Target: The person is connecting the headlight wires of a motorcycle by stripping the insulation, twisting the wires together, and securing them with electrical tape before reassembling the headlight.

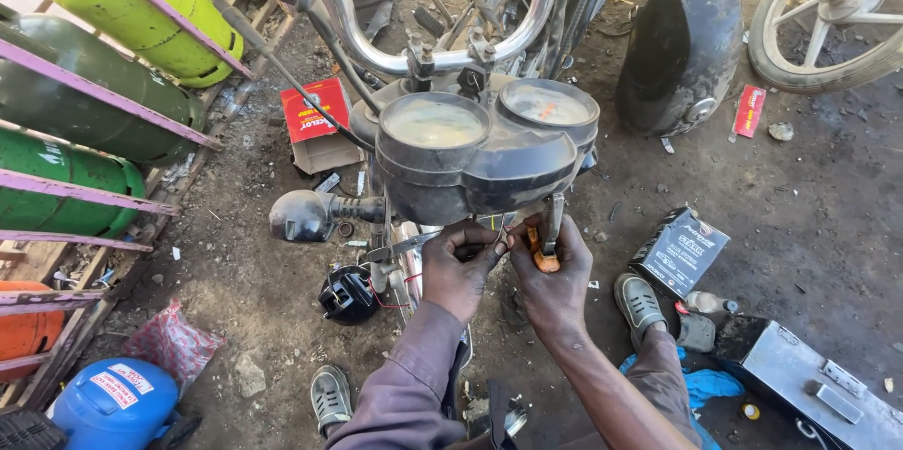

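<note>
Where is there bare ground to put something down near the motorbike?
Bare dirt lies right of the black box, below the wheel. Another patch sits between the gas cylinders and the red box. It is crowded under the gauges, where both hands work among wires.

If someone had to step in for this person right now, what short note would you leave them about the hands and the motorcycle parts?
Left hand: closed around thin wires just under the twin-dial instrument cluster.
Right hand: gripping an orange-handled tool, its tip up at the same wires.
Things: the cluster sits on the chrome handlebar; a black connector with red wire hangs lower left; a turn-signal lamp sticks out left. A metal toolbox lies at right.
Done: wiring under the cluster is exposed.
Left: wires are loose and the connector hangs unplugged, as far as can be seen.
</note>
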